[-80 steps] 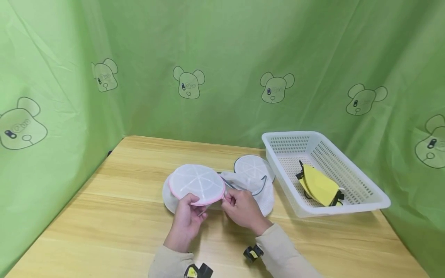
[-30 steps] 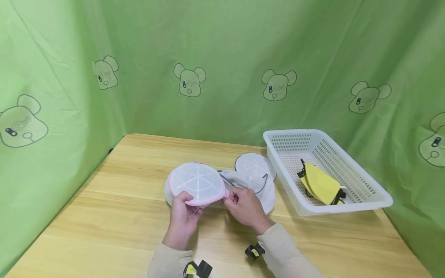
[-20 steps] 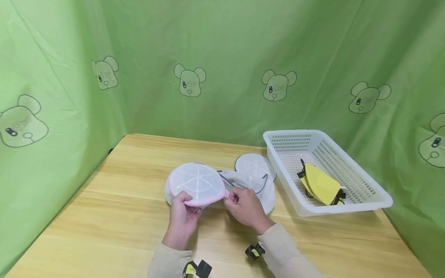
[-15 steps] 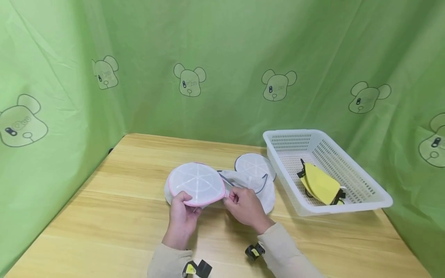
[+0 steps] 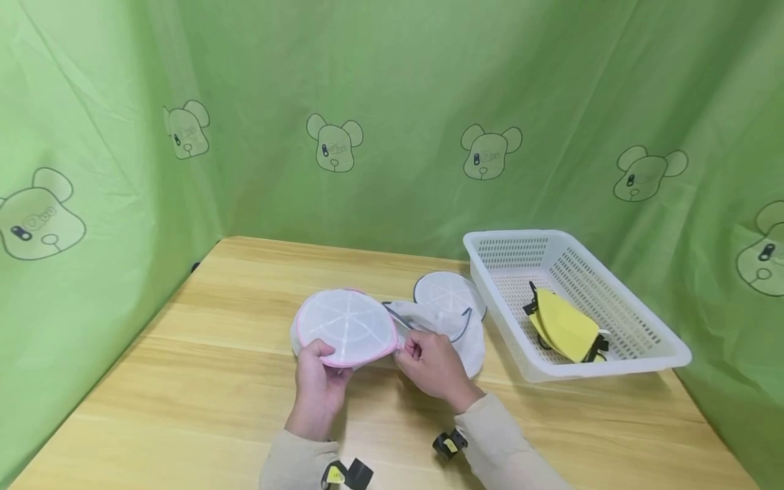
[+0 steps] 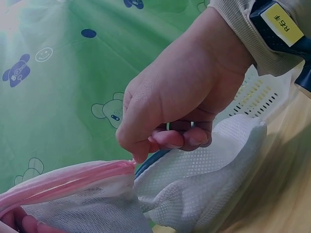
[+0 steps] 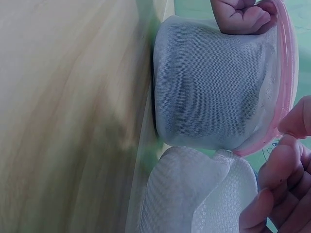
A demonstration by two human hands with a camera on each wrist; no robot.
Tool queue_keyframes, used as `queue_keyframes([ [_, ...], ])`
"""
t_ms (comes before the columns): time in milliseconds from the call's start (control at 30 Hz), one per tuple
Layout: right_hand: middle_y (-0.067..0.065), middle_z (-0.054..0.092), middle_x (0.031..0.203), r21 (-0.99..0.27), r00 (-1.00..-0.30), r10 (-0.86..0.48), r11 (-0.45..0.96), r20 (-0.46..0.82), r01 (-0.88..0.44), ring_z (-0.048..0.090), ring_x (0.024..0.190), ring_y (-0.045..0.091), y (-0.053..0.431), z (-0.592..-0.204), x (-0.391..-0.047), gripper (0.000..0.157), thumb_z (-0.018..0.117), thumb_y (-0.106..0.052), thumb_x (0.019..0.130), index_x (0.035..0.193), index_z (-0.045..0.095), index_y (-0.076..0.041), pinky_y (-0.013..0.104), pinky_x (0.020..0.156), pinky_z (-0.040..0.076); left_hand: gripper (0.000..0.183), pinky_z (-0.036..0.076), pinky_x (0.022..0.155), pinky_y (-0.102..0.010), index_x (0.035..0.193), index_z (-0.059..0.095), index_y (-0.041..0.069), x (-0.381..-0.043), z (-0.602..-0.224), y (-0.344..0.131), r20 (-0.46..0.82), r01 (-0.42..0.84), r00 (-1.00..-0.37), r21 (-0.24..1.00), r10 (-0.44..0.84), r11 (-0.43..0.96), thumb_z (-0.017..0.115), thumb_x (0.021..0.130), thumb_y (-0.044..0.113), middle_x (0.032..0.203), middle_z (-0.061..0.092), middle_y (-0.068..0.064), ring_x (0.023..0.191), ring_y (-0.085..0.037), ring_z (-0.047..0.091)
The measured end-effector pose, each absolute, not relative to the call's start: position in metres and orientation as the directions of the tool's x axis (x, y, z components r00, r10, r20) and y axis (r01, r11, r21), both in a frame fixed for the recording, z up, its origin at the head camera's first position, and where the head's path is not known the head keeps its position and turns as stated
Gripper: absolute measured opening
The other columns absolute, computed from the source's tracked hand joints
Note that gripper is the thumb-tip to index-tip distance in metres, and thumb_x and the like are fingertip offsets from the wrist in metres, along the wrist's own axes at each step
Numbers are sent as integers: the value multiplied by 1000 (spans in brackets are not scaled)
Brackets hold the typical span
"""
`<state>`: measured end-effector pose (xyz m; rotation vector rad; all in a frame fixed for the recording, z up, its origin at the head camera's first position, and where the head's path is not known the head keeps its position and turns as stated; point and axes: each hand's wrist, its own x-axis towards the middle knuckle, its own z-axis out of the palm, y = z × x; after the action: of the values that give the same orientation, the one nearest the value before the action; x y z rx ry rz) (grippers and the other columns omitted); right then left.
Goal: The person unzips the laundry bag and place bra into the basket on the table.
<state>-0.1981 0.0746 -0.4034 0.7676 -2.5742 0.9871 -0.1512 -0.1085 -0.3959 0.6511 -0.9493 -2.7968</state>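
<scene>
A round white mesh laundry bag with a pink zipper rim stands upright on the table. My left hand grips its near left rim, thumb on top of the lid and fingers beneath. At the bag's right side my right hand pinches the small zipper pull at the end of the pink zipper. The lid lies flat over the opening, and the mesh wall looks full and rounded. Just to the right sits a second mesh laundry bag with dark trim, its lid folded back.
A white perforated plastic basket stands on the right of the wooden table, close to the second bag. Inside it lies a yellow fabric item with black straps. A green curtain encloses the back and sides.
My left hand has shifted slightly left along the rim of the pink-zippered bag, which has tilted a little toward me. My right hand keeps its pinch at nearly the same spot.
</scene>
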Motion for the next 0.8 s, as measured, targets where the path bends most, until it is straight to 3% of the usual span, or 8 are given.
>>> queue_keyframes([
  [400,-13,42,54,-545,-841,-362,644,402,-537,41,51,6,78,-405,-200,20,61,-8,72,60,48,-17,22,47,35,73,46,87,-31,149,16,6,-152,-398,-111,-358,-20,-899,607,-252,-794,34,78,1,126,43,-19,95,-21,57],
  [633,-13,42,54,-545,-824,-364,622,434,-562,40,51,5,78,-407,-200,22,64,-7,74,61,49,-17,22,47,35,52,38,85,-27,140,24,7,-153,-398,-112,-340,-13,-912,585,-231,-811,40,91,12,118,45,-10,97,-17,53],
  [733,-14,41,55,-543,-811,-369,607,454,-580,39,51,4,78,-407,-199,23,65,-7,74,61,50,-17,21,46,34,42,34,79,-26,135,30,10,-152,-398,-114,-336,-15,-914,585,-226,-811,42,97,24,111,50,-4,94,-14,50],
  [800,-14,40,55,-543,-801,-373,594,468,-594,39,51,3,77,-406,-199,24,66,-6,75,62,50,-17,21,46,34,37,34,71,-23,130,35,11,-152,-398,-115,-333,-8,-914,588,-233,-809,41,100,31,102,52,-1,84,-11,48],
])
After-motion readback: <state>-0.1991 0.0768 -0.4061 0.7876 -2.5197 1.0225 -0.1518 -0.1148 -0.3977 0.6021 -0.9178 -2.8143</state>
